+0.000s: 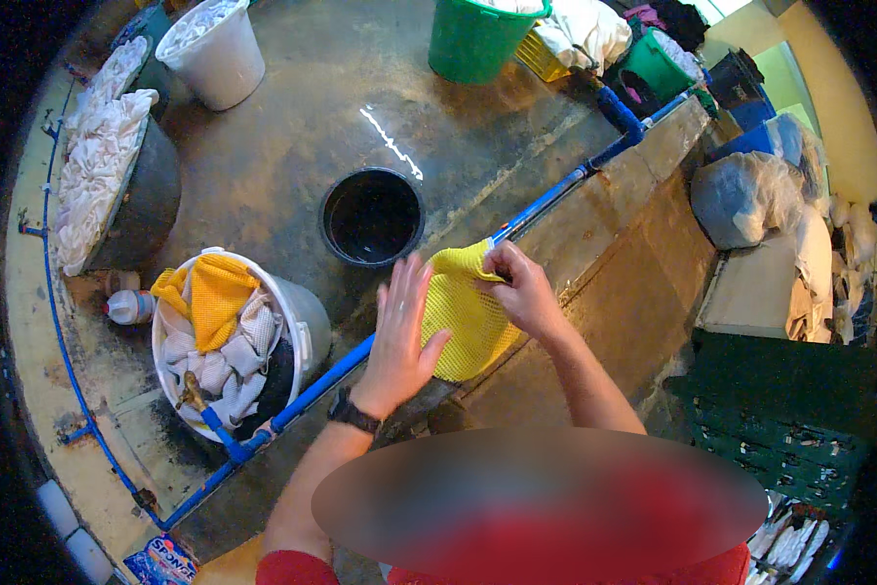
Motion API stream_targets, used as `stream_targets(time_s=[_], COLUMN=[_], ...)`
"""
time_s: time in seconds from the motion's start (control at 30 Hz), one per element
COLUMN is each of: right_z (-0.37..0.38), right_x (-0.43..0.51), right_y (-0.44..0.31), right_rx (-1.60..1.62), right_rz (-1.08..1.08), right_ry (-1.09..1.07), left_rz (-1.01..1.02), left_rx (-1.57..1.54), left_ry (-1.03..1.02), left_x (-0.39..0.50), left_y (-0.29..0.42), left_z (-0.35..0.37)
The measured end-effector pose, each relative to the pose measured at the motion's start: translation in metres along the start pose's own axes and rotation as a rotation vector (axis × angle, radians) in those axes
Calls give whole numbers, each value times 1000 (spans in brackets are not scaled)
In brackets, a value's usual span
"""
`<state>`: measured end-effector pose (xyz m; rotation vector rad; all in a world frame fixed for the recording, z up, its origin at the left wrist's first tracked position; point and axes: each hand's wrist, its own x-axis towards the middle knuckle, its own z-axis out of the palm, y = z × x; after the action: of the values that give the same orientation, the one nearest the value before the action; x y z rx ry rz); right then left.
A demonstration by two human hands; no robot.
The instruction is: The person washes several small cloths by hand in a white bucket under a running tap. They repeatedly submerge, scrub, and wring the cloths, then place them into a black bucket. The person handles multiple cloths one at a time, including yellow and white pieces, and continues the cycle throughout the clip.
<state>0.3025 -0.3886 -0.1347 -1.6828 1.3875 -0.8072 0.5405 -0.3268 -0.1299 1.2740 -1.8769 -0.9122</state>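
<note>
A yellow waffle-textured cloth [462, 329] hangs in front of me, over the blue pipe. My right hand [522, 289] pinches its upper right corner between thumb and fingers. Flat and with fingers extended, my left hand [402, 340] lies against the cloth's left edge; a dark watch is on that wrist. Beyond the cloth, a round black bucket [372, 216] stands on the wet floor, its inside dark. To the left, a white bucket [310, 322] holds an orange cloth [222, 300] and several pale waffle cloths [222, 376].
A blue pipe [332, 373] with a brass tap [191, 391] crosses before me. Large tub [146, 197] and white bucket [219, 66], both heaped with white cloth, stand at left. A green bucket [467, 40] is at the back. Plastic-wrapped bundles [745, 197] and a dark green crate [774, 424] lie right.
</note>
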Motion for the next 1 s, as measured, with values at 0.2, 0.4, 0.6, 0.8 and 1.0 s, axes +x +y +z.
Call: stream_targets(time_s=[0.2,0.4,0.6,0.8,1.0], right_z=[-32,-31,-17,-8,-42], right_x=[44,66,100,161,213], right_y=[-130,-204,-225,-201,-119], right_rx=[96,-43,-90,-258,-544], right_rz=[-173,-80,-213,-413,-426], right_ry=[-447,-388,-604,-599,-466], left_rz=[151,143,-45,-305,-372], left_rx=[-114,44,345,122,164], left_ry=[-327,-341,-212,-64,403], left_x=[98,89,31,-39,-39], left_y=[24,6,-56,-110,-81], left_z=[-83,-142,-171,-175,-143])
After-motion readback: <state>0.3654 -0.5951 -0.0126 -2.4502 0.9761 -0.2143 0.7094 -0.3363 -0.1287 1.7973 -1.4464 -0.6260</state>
